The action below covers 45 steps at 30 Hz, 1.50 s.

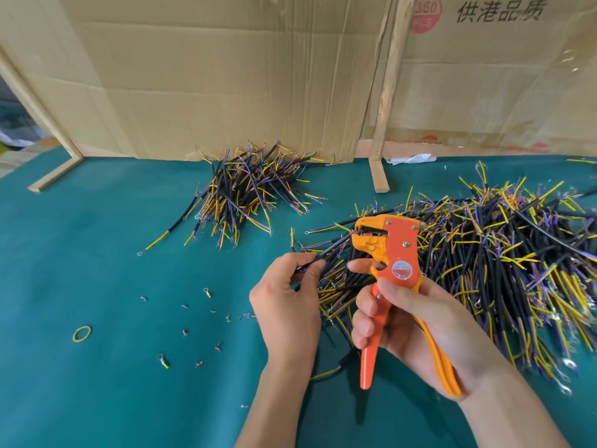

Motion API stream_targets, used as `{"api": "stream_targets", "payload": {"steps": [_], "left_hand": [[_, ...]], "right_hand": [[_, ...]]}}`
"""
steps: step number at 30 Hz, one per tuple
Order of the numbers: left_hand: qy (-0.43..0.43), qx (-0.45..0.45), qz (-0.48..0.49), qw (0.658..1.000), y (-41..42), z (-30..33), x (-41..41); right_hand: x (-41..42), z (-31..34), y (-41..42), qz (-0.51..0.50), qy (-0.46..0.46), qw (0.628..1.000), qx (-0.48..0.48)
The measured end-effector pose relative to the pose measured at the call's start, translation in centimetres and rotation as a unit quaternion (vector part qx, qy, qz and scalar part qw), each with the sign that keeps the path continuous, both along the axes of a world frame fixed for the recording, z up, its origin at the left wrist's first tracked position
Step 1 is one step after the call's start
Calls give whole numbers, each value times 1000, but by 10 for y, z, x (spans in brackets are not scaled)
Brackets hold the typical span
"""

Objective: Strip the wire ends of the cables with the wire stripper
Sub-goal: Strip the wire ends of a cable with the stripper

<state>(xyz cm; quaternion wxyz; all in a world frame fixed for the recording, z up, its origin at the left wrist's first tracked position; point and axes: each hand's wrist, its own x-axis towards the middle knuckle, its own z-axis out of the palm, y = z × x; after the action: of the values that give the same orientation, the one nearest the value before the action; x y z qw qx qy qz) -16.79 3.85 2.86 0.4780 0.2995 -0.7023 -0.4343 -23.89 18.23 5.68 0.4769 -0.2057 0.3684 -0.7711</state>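
Orange wire stripper [399, 253] upright, head biting black cable [332, 250] end; cable piles behind.

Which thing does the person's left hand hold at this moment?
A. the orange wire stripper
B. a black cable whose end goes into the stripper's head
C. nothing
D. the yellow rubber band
B: the left hand pinches a black cable that runs up into the head of the wire stripper, which the right hand grips.
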Motion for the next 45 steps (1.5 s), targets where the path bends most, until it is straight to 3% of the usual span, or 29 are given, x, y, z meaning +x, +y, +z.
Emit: {"api": "stream_targets", "payload": {"steps": [11, 15, 19, 22, 30, 45], "left_hand": [[-26, -22, 2, 999, 3, -8, -2], [-49, -69, -38, 996, 8, -6, -3], [-101, -133, -69, 983, 7, -1, -4], [-70, -128, -61, 987, 5, 3, -3], [0, -87, 32, 996, -2, 2, -1], [-4, -106, 4, 994, 0, -4, -1]], "right_hand": [[8, 2, -10, -51, -25, 998, 12], [9, 4, -13, -104, -41, 993, 29], [9, 2, -10, -57, -33, 998, 22], [10, 4, -8, -10, -13, 1000, 2], [8, 4, -5, -1, 18, 1000, 22], [12, 2, -11, 0, 26, 998, 60]]}}
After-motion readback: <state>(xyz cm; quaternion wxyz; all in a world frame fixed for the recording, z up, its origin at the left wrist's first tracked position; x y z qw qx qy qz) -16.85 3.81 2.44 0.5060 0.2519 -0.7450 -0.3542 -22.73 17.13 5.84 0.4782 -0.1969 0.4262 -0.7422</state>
